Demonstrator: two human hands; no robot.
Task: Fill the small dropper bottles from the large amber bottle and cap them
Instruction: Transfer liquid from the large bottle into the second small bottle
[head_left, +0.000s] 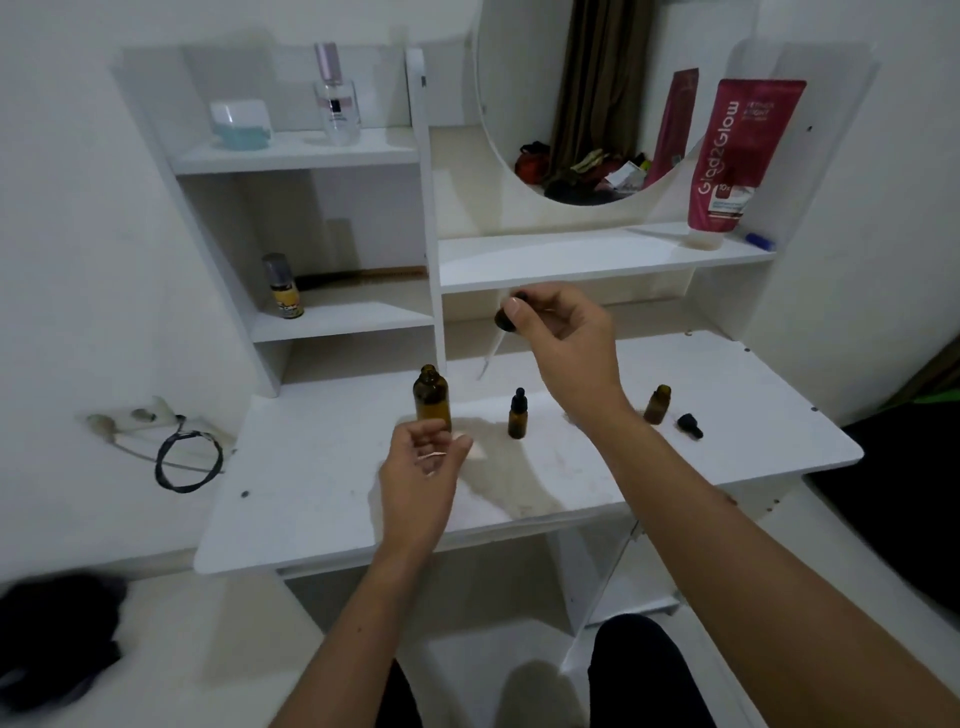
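Holding a black-capped dropper pinched between thumb and fingers, the person's right hand hovers above a white vanity surface, the dropper's clear glass pipette slanting down and to the left. The left hand hangs just in front of the large amber bottle, fingers loosely curled and grasping nothing. That bottle stands upright and uncapped near the back of the surface. To its right stands a small dropper bottle with its black cap on. Farther right, beyond the right wrist, a second small amber bottle stands open, and just beside it a loose black dropper cap lies on its side.

On the shelf under a round mirror, a pink tube rests cap-down, its white lettering reading "Glad2Glow"; the smaller print on it is too blurred to read. A small blue object lies next to it. The upper left shelf carries a clear perfume bottle with a pinkish cap and a dark label that cannot be read, beside a white-lidded jar with a blue base. One shelf down stands a small spray can with a yellow label, its wording illegible. A black coiled cable lies on the floor to the left.
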